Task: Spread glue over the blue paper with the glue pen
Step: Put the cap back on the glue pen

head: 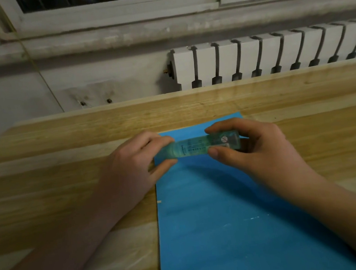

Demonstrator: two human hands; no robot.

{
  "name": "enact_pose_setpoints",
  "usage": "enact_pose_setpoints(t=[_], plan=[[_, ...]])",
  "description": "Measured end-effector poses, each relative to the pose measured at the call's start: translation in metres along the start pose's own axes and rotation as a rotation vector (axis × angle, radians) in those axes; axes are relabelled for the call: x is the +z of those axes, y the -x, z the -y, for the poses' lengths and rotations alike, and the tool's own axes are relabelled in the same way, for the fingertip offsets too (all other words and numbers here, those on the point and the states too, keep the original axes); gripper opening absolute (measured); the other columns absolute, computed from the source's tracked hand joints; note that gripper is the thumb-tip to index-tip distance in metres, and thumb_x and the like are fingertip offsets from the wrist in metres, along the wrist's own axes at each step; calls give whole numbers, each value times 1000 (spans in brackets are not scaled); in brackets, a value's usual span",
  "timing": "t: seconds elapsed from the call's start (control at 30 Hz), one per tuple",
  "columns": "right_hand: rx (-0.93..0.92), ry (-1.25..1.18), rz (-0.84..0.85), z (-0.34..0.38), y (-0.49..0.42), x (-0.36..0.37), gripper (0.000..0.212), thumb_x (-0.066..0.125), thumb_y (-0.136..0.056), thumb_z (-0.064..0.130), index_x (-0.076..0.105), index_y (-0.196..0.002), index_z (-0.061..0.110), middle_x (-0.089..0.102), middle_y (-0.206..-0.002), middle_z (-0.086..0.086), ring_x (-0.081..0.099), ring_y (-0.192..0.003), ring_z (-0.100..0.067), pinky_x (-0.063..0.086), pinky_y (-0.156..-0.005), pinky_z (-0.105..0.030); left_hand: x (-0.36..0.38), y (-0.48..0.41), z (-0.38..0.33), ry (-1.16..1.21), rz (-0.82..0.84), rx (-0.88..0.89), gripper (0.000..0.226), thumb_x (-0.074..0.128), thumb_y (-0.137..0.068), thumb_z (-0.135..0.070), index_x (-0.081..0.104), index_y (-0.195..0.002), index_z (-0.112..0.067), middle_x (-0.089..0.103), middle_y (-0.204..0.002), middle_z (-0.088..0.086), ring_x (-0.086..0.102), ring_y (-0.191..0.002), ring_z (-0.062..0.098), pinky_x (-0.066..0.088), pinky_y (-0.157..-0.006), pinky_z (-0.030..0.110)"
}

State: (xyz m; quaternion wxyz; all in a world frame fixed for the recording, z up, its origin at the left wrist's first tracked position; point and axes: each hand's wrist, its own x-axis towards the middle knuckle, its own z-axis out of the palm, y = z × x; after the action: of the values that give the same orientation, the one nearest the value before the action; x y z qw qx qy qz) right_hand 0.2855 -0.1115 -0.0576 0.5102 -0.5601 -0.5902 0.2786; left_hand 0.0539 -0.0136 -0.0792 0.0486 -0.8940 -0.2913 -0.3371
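As both forearms reach in from the near edge, one glue pen (202, 146) is held level above the far end of the single sheet of blue paper (223, 229), which is spread flat on the wooden table (67, 180). Its left end is pinched by the left hand (136, 166); its right end is gripped by the curled right hand (251, 146). One radiator (274, 52) is seen behind.

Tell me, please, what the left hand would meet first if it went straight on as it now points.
The left hand grips one end of the glue pen, fingers pointing right along it. Going straight on, it would probably meet the right hand on the pen's other end, though depth is unclear.
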Motion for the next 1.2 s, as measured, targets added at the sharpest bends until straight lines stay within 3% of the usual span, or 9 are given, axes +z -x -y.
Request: enact_pose_setpoints(t=[0.2,0.3,0.43,0.57,0.73,0.83,0.93,1.03,1.2], plan=[[39,-134,-5,0,0,-2,24,86,-76,30,78,-99,25,81,-86,-4,81,-79,-24,66,-80,-43,-3,0,-1,-48,-32,48,35,64,-90,-35,66,-117,-13,64,-106,1,64,-93,19,52,-75,39],[64,-230,-7,3,0,-3,32,80,-73,40,76,-101,24,80,-78,-9,81,-69,-27,65,-65,-30,-5,-2,-4,-63,-70,70,33,63,-92,-35,66,-117,-13,64,-104,0,63,-92,18,51,-76,36],[63,-129,21,6,0,-6,30,71,-78,52,77,-92,26,79,-76,-8,75,-55,-23,57,-50,-25,-7,-3,-6,-23,-34,95,39,63,-92,-37,65,-121,-12,63,-104,0,63,-87,18,51,-73,37],[65,-93,54,4,-2,-11,22,71,-88,41,76,-95,21,78,-73,-4,70,-53,-18,53,-48,-24,-8,-4,-10,109,22,37,39,61,-91,-41,65,-119,-15,60,-101,-4,61,-85,15,50,-71,36],[132,-178,117,7,-4,-15,37,72,-75,44,76,-100,17,78,-82,-12,65,-53,-17,51,-47,-24,-8,-8,-12,282,56,-65,34,62,-88,-46,66,-112,-24,58,-93,-13,57,-81,10,44,-72,24],[136,-162,150,6,-6,-18,37,76,-72,40,75,-102,17,76,-83,-16,63,-52,-15,49,-45,-23,-7,-9,-14,493,93,-220,29,65,-83,-52,67,-106,-34,67,-89,-9,64,-79,15,51,-70,32],[125,-148,151,3,-7,-18,34,79,-70,38,76,-98,20,72,-70,-12,62,-52,-14,48,-45,-23,-7,-8,-13,690,137,-335,25,69,-79,-51,69,-97,-35,67,-73,-8,64,-62,9,53,-62,25],[138,-154,165,0,-7,-18,27,81,-69,36,76,-92,24,69,-63,-4,63,-51,-13,48,-46,-22,-7,-9,-11,747,160,-346,24,72,-80,-45,70,-98,-30,67,-72,-6,63,-61,8,51,-61,21],[161,-229,155,0,-7,-15,31,82,-68,35,73,-92,16,74,-85,-28,60,-50,-16,46,-42,-23,-6,-10,-12,888,144,-372,28,76,-77,-37,71,-104,-34,73,-89,-2,72,-78,15,57,-73,25]])
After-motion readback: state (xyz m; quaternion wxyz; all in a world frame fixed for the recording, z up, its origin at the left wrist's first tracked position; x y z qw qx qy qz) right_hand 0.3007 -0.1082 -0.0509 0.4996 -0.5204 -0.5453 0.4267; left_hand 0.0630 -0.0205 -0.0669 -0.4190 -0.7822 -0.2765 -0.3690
